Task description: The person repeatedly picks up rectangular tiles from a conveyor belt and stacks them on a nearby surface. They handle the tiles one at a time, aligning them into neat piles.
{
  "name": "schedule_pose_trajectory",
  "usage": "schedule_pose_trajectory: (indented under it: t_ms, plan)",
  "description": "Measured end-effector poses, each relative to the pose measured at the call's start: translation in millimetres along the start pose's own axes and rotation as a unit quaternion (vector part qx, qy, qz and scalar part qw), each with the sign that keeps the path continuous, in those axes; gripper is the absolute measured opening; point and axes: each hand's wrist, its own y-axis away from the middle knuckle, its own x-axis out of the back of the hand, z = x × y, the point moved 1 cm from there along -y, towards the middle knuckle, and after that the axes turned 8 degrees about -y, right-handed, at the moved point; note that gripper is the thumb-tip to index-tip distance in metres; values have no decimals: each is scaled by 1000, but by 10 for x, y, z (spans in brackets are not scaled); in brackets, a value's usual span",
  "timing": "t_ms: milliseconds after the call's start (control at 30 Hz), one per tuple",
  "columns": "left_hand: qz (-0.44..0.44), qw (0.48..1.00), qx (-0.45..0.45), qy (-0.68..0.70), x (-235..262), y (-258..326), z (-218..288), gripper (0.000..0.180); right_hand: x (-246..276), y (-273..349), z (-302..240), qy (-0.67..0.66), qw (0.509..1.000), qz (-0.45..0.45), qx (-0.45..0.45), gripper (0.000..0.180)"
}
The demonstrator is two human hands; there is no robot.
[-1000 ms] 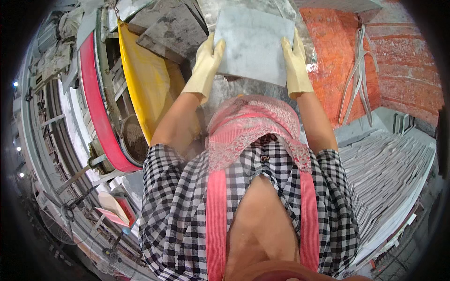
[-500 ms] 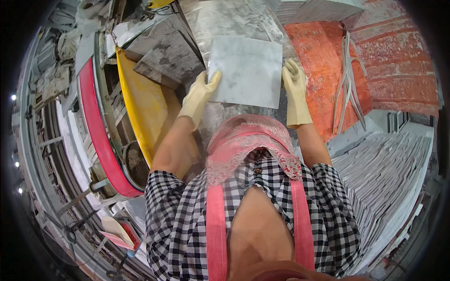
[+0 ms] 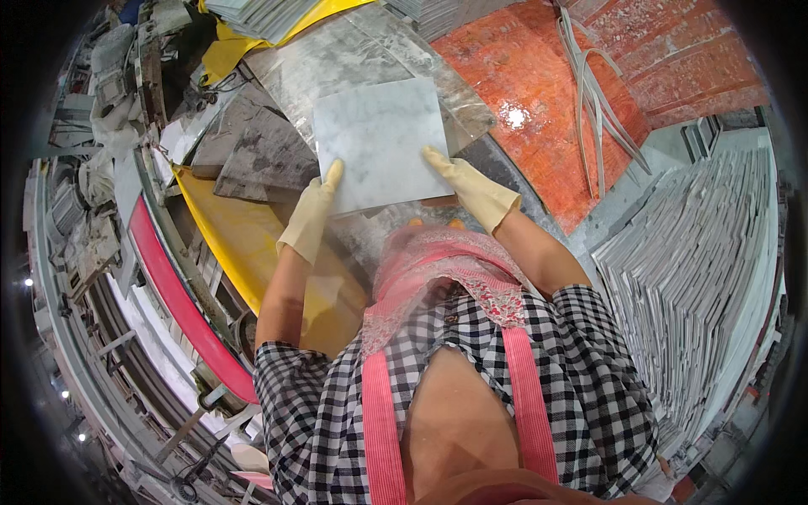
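Pale-walled bay (image 3: 775, 236), at right: filled with thin grey slabs (image 3: 690, 269), packed closely on edge in long rows. Yellow sheet (image 3: 231, 244), at left, dark grey panels (image 3: 265, 160) just beside it. Square tile (image 3: 383, 143), one, pale grey with faint veining, in front of the person above a mottled grey work surface (image 3: 353, 59); gripped at its near side edges by the gloved left hand (image 3: 307, 210) and gloved right hand (image 3: 480, 189), thumbs over the face. Adjoining: glossy orange sheet (image 3: 497, 84) bearing loose pale straps (image 3: 599, 109). Room: red curved band (image 3: 181, 307) and metal framework at left; tile stack (image 3: 261, 15) at far edge.
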Motion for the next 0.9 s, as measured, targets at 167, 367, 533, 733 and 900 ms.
schedule_pose_trajectory:
  t_ms: [167,367,533,733,900]
  plan:
    - [-46,995,8,87,-111,307,108,81,-75,89,-193,25,996,84,17,79]
    - [34,989,19,145,-599,893,277,80,300,294,-469,57,996,-63,-7,73]
    - [84,954,114,265,-1454,1294,220,82,779,408,-372,73,994,-66,-46,78]
    - [72,904,75,415,-1946,1614,399,75,1185,354,-217,122,986,-100,-55,89]
    - [62,865,48,496,-1785,1526,579,66,1210,294,-135,132,984,-111,-42,92]
